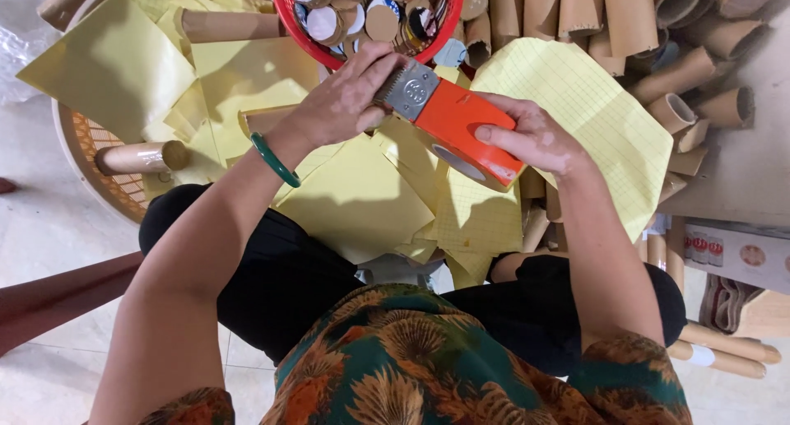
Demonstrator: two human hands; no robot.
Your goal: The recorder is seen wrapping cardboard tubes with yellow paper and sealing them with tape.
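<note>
An orange tape dispenser with a grey metal toothed blade end is held over my lap. My right hand grips its orange body from the right side. My left hand, with a green bangle on the wrist, rests its fingers on the metal blade end and covers a cardboard tube whose end shows just left of the hand. Yellow paper sheets lie under both hands.
A red basket of round cardboard discs stands at the top. Many brown cardboard tubes are piled at the right. A woven basket with yellow sheets and tubes sits at the left. Printed boxes lie at the far right.
</note>
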